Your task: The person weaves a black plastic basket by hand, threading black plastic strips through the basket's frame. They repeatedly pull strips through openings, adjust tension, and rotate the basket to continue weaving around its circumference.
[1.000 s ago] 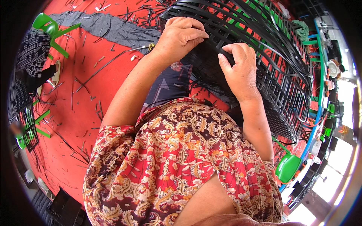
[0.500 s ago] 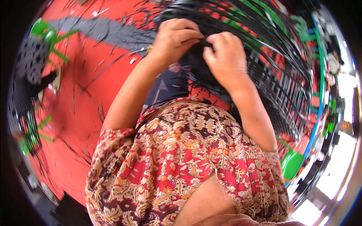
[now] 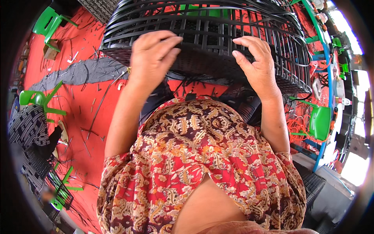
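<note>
A large black basket [image 3: 194, 58], woven from flat plastic strips, takes up the space in front of me. Its body is a loose grid, and several long strips [image 3: 144, 13] curve around its far side. My left hand [image 3: 154, 58] is by its near left edge, fingers bent, with a gap between thumb and forefinger and nothing visible in them. At the right of the near edge is my right hand [image 3: 257, 62], thumb and fingers apart and holding nothing I can see. Whether either hand touches a strip is hard to tell.
Strip scraps litter the red floor [image 3: 78, 124], which a grey band [image 3: 82, 74] crosses. Green plastic chairs stand at the upper left [image 3: 46, 23], left [image 3: 37, 98] and right [image 3: 319, 123]. A striped cloth [image 3: 29, 124] lies at the left. Blue table legs [image 3: 329, 89] stand on the right.
My hands have moved apart from where they were close together over the strips. The basket has turned, so its near side now lies across in front of me.
</note>
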Available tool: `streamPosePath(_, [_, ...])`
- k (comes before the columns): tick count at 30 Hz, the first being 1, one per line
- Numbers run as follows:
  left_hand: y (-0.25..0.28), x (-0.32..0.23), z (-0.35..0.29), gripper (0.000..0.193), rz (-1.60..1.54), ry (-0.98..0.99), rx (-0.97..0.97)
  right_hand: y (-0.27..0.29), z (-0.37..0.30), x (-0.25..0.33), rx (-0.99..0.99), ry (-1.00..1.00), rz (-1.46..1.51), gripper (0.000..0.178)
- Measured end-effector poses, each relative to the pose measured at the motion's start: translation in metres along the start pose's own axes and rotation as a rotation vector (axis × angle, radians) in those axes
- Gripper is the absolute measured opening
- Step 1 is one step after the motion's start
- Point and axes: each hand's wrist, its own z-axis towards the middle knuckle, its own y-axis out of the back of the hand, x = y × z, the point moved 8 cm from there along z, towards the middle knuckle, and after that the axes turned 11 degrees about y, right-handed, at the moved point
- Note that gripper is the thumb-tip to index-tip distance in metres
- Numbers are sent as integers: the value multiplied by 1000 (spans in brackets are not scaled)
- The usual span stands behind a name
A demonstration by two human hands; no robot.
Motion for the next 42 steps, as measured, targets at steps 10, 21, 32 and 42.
streamPosePath(10, [-32, 15, 19, 23, 55, 32, 58, -41, 15, 7, 64, -38, -8, 29])
streamPosePath(21, [-31, 20, 19, 20, -12, 48, 53, -57, 26, 15, 99, -28, 6, 23])
streamPosePath(32, [-27, -3, 20, 22, 22, -75, -31, -51, 9, 26, -164, 85, -102, 22])
streamPosePath(42, [-74, -53, 26, 27, 3, -198, 124, 36, -42, -38, 77, -127, -145, 41])
